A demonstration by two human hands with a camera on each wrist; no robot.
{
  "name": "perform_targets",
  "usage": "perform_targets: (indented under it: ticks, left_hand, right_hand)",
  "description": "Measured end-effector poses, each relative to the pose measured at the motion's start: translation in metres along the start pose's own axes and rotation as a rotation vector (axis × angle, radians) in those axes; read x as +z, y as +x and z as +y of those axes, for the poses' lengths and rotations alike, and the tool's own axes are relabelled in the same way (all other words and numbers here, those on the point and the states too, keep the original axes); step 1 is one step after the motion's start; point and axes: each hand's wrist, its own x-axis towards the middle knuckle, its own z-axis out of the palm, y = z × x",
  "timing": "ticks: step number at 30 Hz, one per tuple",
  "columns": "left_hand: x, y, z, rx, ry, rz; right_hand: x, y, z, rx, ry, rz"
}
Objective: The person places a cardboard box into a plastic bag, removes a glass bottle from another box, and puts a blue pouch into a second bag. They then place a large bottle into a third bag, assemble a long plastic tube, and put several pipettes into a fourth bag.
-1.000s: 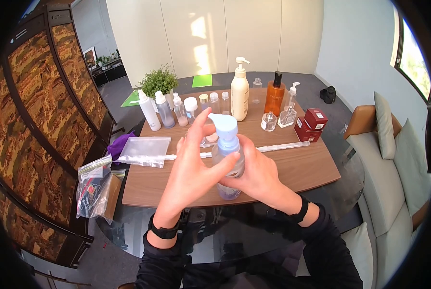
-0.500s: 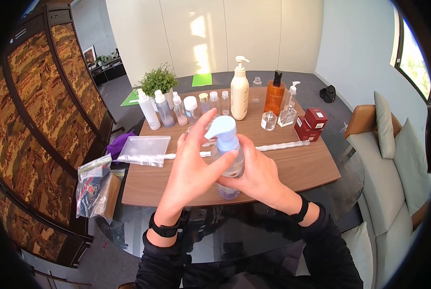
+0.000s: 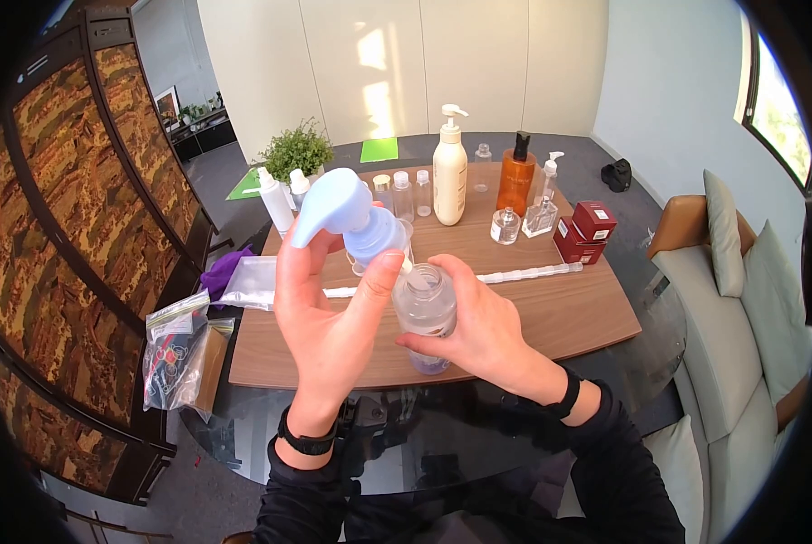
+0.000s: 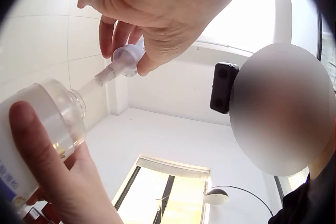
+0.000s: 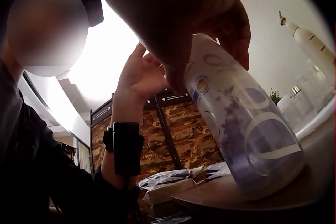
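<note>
The left hand [image 3: 329, 331] pinches a light blue pump head [image 3: 369, 227] between thumb and fingers, its spout pointing left. In the left wrist view the tube [image 4: 100, 81] under the pump reaches toward the open mouth of a clear bottle [image 4: 71, 103]; whether its tip is inside, I cannot tell. The right hand [image 3: 478, 331] grips the clear bottle [image 3: 424, 313] around its side. In the right wrist view the bottle [image 5: 236, 124] leans, its base at the wooden table [image 5: 199, 196], with the right hand [image 5: 220, 19] around its upper part.
A cream pump bottle [image 3: 450, 172], an amber bottle [image 3: 515, 181] and several small bottles stand along the table's back. Red boxes [image 3: 580, 245] are at the right, a plant [image 3: 295, 150] at the back left. A plastic strip [image 3: 533, 273] lies across behind the hands.
The left hand has moved left and up with the pump head, which has come off the bottle's neck and tilted. The right hand has stayed around the bottle.
</note>
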Motion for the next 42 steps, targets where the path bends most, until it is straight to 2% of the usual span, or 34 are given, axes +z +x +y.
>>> perform_targets:
  ticks: [13,17,23,29,32,36,39,42]
  left_hand:
    - [0.003,-0.002,-0.002,-0.006,0.017,-0.035]
    - [0.0,-0.003,-0.005,-0.014,0.053,-0.054]
    - [0.003,-0.006,-0.005,-0.11,0.114,-0.177]
    - [0.001,-0.005,-0.002,-0.088,0.178,-0.205]
    - [0.003,-0.005,-0.003,-0.106,0.106,-0.217]
    - [0.008,-0.005,0.001,-0.169,0.115,-0.34]
    - [0.008,-0.005,-0.002,-0.119,0.2,-0.365]
    - [0.01,-0.006,-0.004,-0.191,0.12,-0.345]
  right_hand:
    - [-0.004,0.001,-0.002,0.038,-0.006,-0.051]
    - [0.0,0.001,0.0,0.007,-0.01,0.013]
    - [-0.003,0.001,-0.001,0.05,-0.002,-0.03]
    - [-0.002,0.0,0.0,0.038,0.004,-0.018]
    - [-0.002,0.0,-0.001,0.049,0.013,-0.035]
    - [-0.006,0.0,-0.007,0.058,0.03,-0.07]
    - [-0.004,-0.001,-0.003,0.052,0.023,-0.057]
    - [-0.002,-0.001,-0.001,0.037,0.009,-0.038]
